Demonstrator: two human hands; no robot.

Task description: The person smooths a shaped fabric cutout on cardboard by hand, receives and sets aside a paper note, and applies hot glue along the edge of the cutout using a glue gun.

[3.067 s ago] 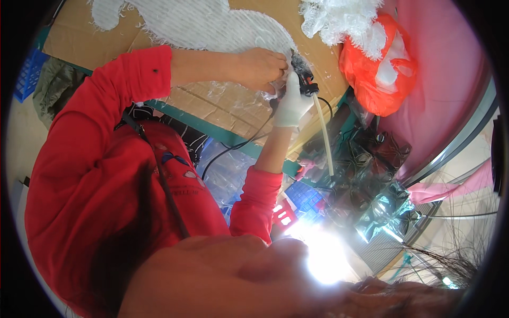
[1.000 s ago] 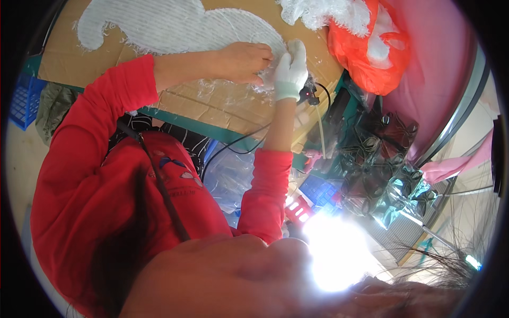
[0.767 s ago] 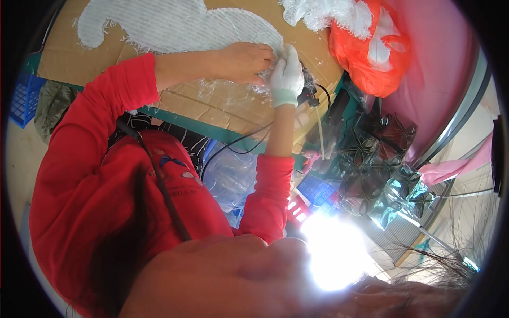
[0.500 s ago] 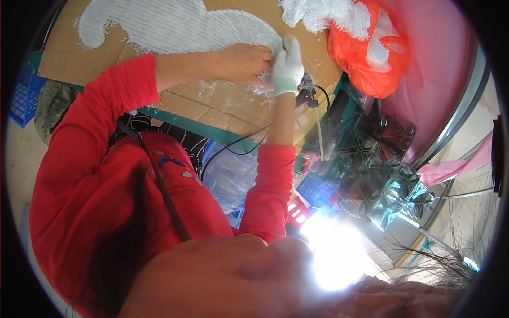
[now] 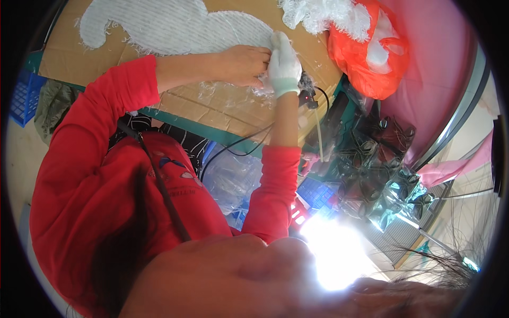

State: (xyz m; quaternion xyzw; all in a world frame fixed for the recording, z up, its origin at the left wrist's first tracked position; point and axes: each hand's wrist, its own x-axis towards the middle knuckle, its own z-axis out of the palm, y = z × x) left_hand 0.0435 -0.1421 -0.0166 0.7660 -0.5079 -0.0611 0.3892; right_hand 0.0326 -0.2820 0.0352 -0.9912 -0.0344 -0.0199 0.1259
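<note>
A large white piece of fabric (image 5: 159,26) with wavy outline, faint lines and frayed edges lies across brown cardboard. At its right end my bare left hand (image 5: 244,64) lies along its near edge, fingers bent and closed on the fabric. My right hand (image 5: 284,63), in a white knit glove, meets the left fingertips there. Its fingers are pressed together, and whatever is between them is hidden. Loose clear or white strands (image 5: 262,91) show below where the hands meet. A small dark device (image 5: 307,97) with a red light and a cable sits just beside the right wrist.
Cardboard (image 5: 201,108) covers a green-edged table. An orange-red plastic bag (image 5: 366,63) and frayed white scraps (image 5: 318,16) are at the far right. Dark and shiny clear bags (image 5: 376,159) lie right. A black cable (image 5: 233,146) crosses the near edge. A blue crate (image 5: 25,98) stands left.
My gloved right hand has shifted slightly left and up, closer against the left fingers. The right forearm has moved a little right. My left hand and the fabric look nearly still.
</note>
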